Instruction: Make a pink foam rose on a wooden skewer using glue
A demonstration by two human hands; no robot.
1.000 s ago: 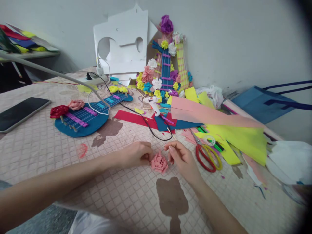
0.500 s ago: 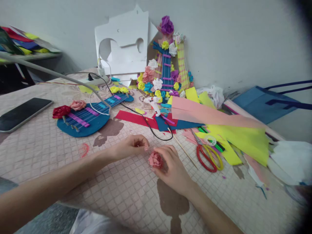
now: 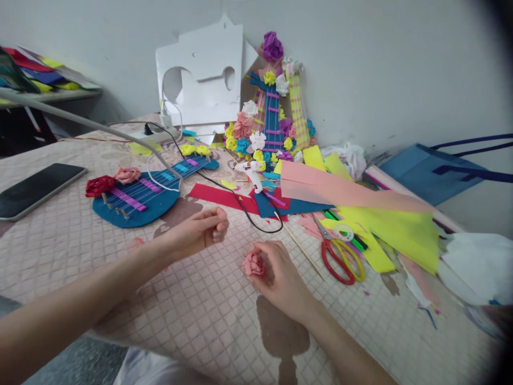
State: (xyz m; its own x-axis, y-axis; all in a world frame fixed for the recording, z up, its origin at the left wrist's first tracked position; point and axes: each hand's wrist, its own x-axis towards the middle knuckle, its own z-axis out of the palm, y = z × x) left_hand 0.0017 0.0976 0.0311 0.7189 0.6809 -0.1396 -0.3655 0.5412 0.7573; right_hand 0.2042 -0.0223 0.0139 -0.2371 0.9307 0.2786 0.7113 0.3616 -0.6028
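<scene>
A pink crepe-paper rose (image 3: 255,263) sits just above the tablecloth, gripped between the thumb and fingers of my right hand (image 3: 280,275). To its upper left, my left hand (image 3: 208,227) is apart from the rose with its fingers curled closed; whether anything tiny is inside them cannot be seen. Behind my left hand lies a blue toy guitar (image 3: 160,192) with purple strips, white strings, and a red and a pink paper flower at its base. A white glue gun (image 3: 252,174) rests beyond both hands.
Red-and-yellow-handled scissors (image 3: 340,259) and a thin wooden stick (image 3: 303,251) lie to the right, beside yellow (image 3: 401,235) and pink sheets (image 3: 344,187). A black cable (image 3: 256,222) loops across the middle. A phone (image 3: 40,187) lies at left; flower-decorated guitars (image 3: 272,117) lean on the wall.
My left hand has drawn back to the left and up from the rose, its fingers curling in. My right hand keeps the rose in nearly the same place.
</scene>
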